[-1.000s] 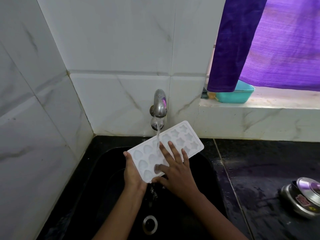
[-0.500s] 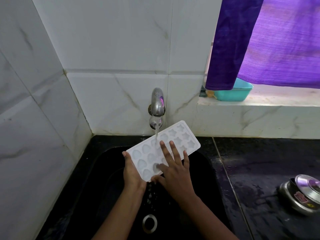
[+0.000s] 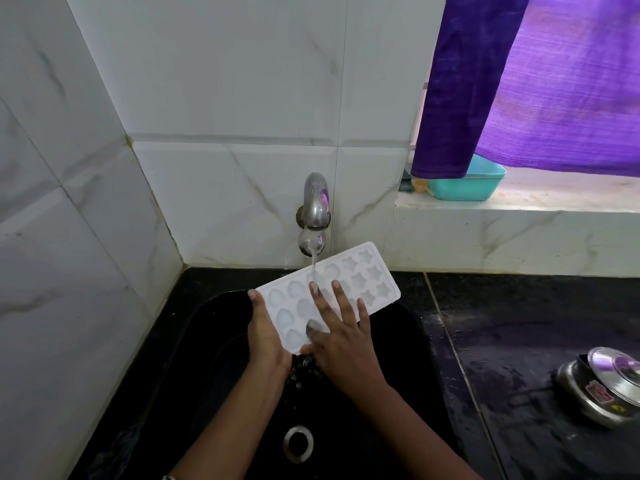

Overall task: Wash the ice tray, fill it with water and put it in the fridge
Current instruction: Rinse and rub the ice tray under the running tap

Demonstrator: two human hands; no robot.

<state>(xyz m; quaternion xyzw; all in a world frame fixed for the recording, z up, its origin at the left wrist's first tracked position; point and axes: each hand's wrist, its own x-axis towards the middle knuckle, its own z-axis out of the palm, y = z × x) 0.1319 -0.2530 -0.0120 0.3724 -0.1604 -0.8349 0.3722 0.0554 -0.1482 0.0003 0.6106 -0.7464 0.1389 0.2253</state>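
A white ice tray (image 3: 360,275) with shell and star moulds is tilted over the black sink (image 3: 207,341), its near end lower. Water streams from the steel tap (image 3: 314,213) onto the tray's middle and drips off the low corner. My left hand (image 3: 265,336) grips the tray's near left edge, thumb on the rim. My right hand (image 3: 341,336) lies flat on the moulds with fingers spread, touching the tray's surface.
The sink drain (image 3: 298,444) sits below my arms. A black counter (image 3: 536,334) runs to the right with a lidded steel pot (image 3: 604,386) near its right edge. A teal tub (image 3: 467,183) stands on the window ledge under a purple curtain (image 3: 554,81). White tiled walls close in at left and behind.
The tray and both hands stay in nearly the same place under the running water; my right hand's fingers have shifted slightly over the moulds.
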